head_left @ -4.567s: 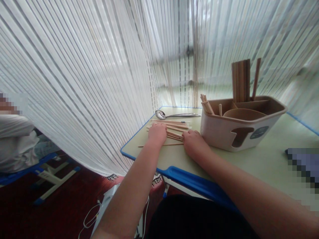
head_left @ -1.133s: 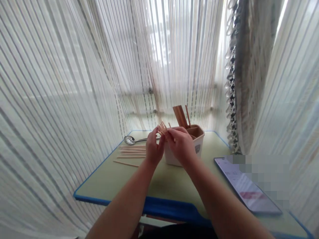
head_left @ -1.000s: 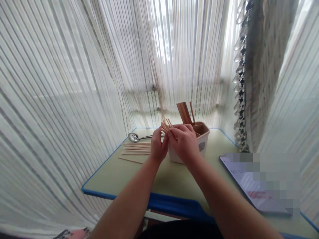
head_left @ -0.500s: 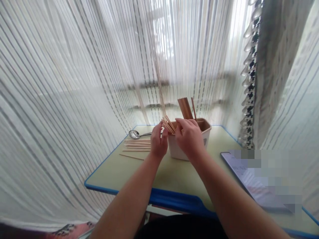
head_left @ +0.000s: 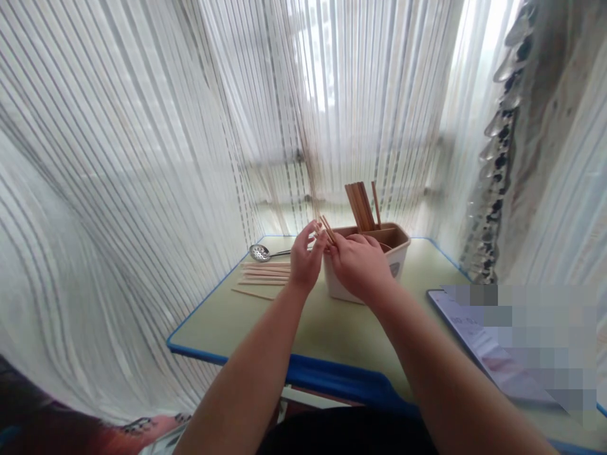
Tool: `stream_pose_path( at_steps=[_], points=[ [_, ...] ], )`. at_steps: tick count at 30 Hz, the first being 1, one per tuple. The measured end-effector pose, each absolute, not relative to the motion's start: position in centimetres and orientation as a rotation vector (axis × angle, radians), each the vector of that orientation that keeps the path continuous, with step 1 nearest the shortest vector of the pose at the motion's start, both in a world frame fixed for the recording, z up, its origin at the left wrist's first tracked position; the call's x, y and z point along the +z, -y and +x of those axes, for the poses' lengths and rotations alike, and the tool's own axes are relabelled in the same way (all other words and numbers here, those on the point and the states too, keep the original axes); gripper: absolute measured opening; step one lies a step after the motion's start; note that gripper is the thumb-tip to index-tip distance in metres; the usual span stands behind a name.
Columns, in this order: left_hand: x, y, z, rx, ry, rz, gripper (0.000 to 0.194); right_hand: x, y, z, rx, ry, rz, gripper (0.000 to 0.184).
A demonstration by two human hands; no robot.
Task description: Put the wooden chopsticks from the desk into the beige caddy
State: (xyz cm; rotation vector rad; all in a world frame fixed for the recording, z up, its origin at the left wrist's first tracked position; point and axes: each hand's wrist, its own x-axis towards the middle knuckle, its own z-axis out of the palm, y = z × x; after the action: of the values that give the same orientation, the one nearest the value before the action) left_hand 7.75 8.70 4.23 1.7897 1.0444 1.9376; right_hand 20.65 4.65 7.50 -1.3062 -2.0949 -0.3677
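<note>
Slanting lengthwise up-left, pale sticks (head_left: 328, 229) between left hand (head_left: 304, 259) and right hand (head_left: 361, 264).

Pale-green tbl (head_left: 227, 325) w/ metal skimmer (head_left: 260, 253), loose wooden sticks (head_left: 265, 273), white bin (head_left: 339, 287), phone (head_left: 458, 319) on R.

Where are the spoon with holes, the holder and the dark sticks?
Spoon with holes (head_left: 259, 253): head view, on its bowl.
Holder (head_left: 342, 289): head view, on its front wall.
Dark sticks (head_left: 360, 206): head view, middle of their bundle.

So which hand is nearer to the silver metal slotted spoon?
Left. The left hand is right of the slotted spoon's round head, in front of its handle; the right hand is farther right, at the white-sided, brown-rimmed box.
</note>
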Motion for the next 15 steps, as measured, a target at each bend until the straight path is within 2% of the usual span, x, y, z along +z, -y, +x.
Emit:
stream_pose_path(
  at_steps=[5,15],
  points=[
    [4.63,-8.97,8.30,1.785,-0.831,1.693,0.050,7.64,-4.56,20.57,-0.365,2.079,-1.317,0.037],
    [5.13,-8.07,8.37,1.909,-0.917,1.644,0.044,7.70,-4.04,20.71,-0.337,1.803,-1.301,0.020]
  ],
)
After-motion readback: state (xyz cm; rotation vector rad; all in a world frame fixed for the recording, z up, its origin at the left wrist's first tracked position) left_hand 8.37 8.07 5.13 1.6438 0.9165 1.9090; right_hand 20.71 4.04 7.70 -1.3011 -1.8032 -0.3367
